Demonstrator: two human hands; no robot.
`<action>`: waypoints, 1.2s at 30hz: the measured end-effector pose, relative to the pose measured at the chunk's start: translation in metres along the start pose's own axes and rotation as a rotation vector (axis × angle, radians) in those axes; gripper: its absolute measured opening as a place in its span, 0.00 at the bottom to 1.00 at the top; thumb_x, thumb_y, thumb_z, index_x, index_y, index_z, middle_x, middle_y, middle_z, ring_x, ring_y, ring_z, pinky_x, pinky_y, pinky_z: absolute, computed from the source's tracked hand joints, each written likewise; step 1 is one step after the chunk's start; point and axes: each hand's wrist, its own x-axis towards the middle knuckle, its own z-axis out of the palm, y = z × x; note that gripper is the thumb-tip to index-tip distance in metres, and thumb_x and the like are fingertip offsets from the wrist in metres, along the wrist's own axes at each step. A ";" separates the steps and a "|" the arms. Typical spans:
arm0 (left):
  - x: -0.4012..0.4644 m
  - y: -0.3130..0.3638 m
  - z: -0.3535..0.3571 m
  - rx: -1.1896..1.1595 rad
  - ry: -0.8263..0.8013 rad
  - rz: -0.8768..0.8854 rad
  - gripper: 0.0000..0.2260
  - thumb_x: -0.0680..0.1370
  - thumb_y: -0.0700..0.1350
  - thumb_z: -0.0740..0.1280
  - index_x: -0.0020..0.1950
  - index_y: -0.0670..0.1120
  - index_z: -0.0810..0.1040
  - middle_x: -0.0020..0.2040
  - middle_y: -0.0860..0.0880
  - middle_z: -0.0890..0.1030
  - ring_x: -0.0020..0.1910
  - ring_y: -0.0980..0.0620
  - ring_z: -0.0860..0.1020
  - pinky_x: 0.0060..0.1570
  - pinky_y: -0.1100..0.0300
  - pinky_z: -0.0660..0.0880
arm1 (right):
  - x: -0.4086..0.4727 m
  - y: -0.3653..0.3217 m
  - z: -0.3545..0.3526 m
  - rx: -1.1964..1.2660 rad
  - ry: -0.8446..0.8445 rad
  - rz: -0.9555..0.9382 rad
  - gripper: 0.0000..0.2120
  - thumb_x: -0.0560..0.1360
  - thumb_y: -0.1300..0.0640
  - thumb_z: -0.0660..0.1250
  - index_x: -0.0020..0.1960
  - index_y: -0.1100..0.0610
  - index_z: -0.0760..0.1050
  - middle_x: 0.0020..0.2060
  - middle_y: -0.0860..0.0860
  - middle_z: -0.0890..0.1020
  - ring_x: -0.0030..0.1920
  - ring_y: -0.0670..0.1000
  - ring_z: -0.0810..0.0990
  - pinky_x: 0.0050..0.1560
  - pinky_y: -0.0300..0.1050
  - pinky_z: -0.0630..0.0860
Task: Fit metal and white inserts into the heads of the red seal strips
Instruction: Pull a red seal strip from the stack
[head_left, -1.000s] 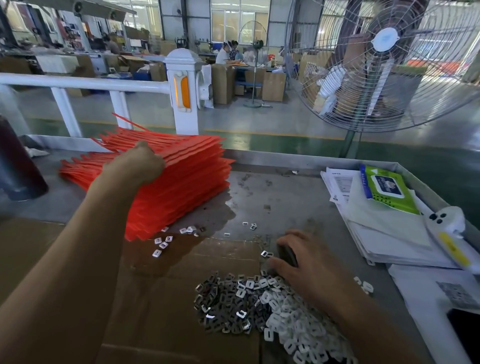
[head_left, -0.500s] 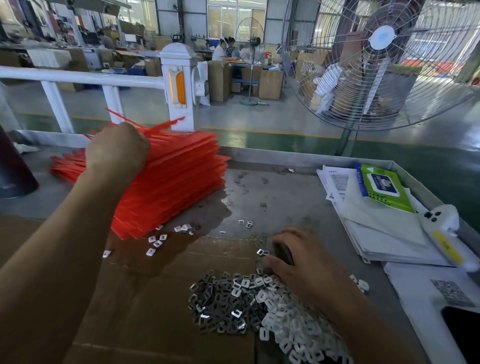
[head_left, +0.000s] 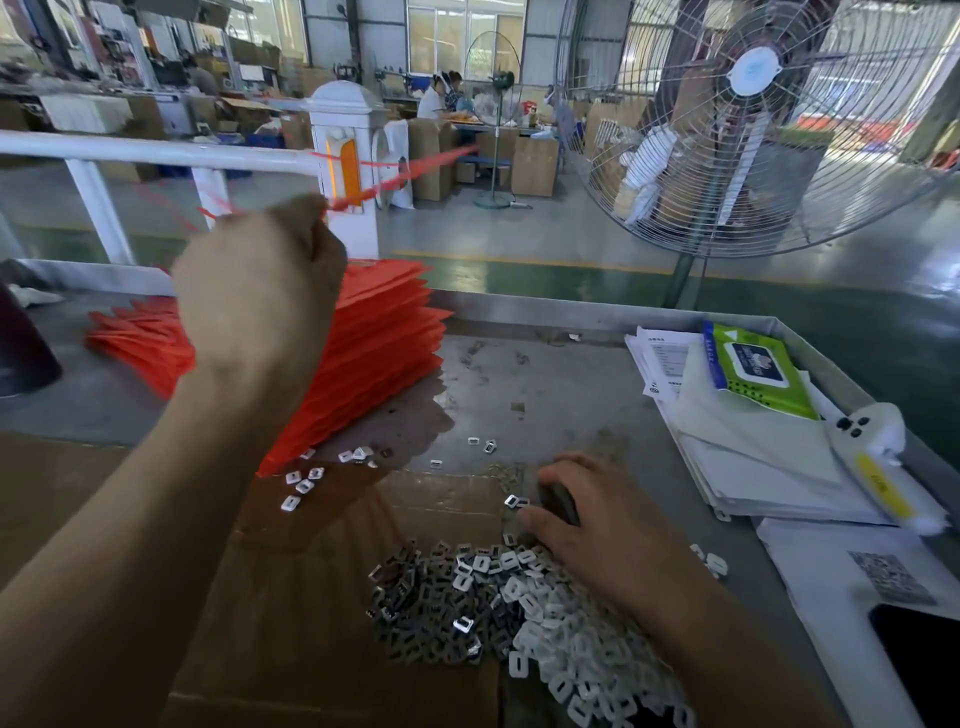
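The fingers of the left hand (head_left: 260, 291) are clenched into a fist around a few thin red seal strips (head_left: 400, 176), which stick out of the top of the fist and trail away up and to the right, blurred against the white railing post (head_left: 345, 156). Just behind and below that fist sits the big stack of red seal strips (head_left: 384, 343), fanned out on the grey metal bench (head_left: 545, 384).

The fingers of the right hand (head_left: 597, 525) are curled down, their tips resting at the far edge of the heap of inserts. A dark object (head_left: 558, 501) shows between them, but I cannot tell what it is or how firmly it is held. Directly under and to the left of those fingers lie the metal inserts (head_left: 415, 603) in a dark, shiny pile, and nearer to me, beneath the wrist, the white inserts (head_left: 571, 670) spread out. Both piles rest partly on a sheet of brown cardboard (head_left: 311, 597). One loose insert (head_left: 511, 501) lies just beside the fingertips, and a few more scattered inserts (head_left: 304, 486) lie at the foot of the red stack.

To the right of the right hand there is a pile of white papers (head_left: 753, 457), with a green pack of wet wipes (head_left: 753, 374) on top and a white handheld device (head_left: 878, 457) with a yellow label beside it. A large standing fan (head_left: 748, 124) stands beyond the bench.
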 end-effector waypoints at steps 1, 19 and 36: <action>-0.009 0.010 -0.001 -0.029 -0.006 0.024 0.14 0.79 0.47 0.60 0.59 0.48 0.82 0.41 0.35 0.83 0.38 0.32 0.80 0.36 0.47 0.76 | 0.000 0.000 0.000 0.025 0.000 0.012 0.13 0.77 0.37 0.67 0.52 0.45 0.74 0.50 0.37 0.75 0.51 0.43 0.74 0.52 0.43 0.74; -0.146 0.062 0.009 -0.177 -0.394 0.714 0.20 0.75 0.43 0.76 0.66 0.41 0.81 0.67 0.42 0.80 0.67 0.45 0.78 0.63 0.49 0.77 | 0.015 0.009 -0.034 1.504 0.494 0.399 0.17 0.79 0.46 0.67 0.60 0.58 0.80 0.48 0.57 0.88 0.48 0.55 0.88 0.44 0.53 0.84; -0.131 0.038 0.022 -0.332 -0.655 0.336 0.23 0.82 0.41 0.64 0.77 0.56 0.70 0.79 0.52 0.65 0.80 0.53 0.59 0.76 0.51 0.64 | 0.010 0.041 -0.034 1.081 0.746 0.551 0.09 0.77 0.65 0.70 0.48 0.52 0.81 0.44 0.49 0.86 0.38 0.46 0.87 0.30 0.40 0.80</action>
